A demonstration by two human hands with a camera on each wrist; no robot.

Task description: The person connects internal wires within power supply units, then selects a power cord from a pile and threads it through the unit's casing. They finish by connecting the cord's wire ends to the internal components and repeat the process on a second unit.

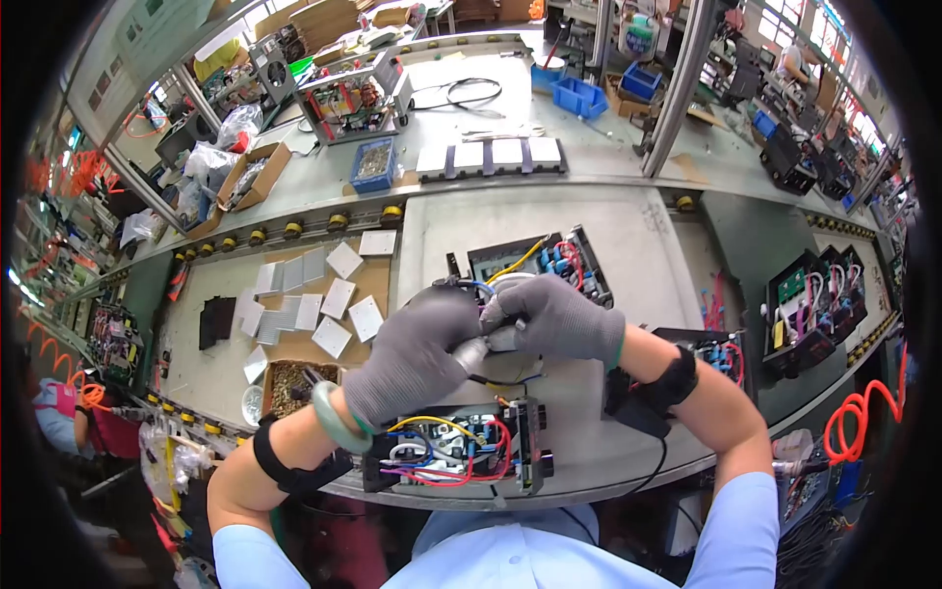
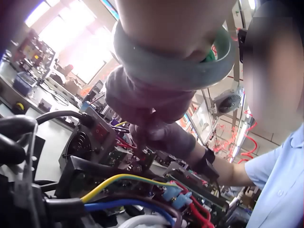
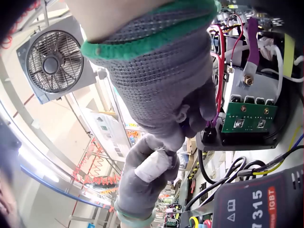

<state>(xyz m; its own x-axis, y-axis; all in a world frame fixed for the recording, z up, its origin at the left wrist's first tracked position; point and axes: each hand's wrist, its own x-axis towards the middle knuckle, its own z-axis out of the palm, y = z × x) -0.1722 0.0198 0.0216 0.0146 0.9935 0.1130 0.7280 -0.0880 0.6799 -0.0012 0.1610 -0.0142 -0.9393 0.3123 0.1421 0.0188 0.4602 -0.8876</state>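
Both hands wear grey knit gloves and meet fingertip to fingertip above the bench. My left hand comes from the left with its fingers bent; a white wrap covers its thumb in the right wrist view. Opposite it, my right hand has thumb and fingers drawn together. I cannot tell what lies between the fingertips. Just beyond the hands sits an open black welder chassis with blue terminals and red and yellow wires. A second open chassis, full of coloured wires, lies nearer the body, below the hands.
White rectangular plates lie on cardboard at left, beside a box of small hardware. Another wired unit is behind the right forearm, and more units stand farther right. A blue parts bin occupies the rear shelf.
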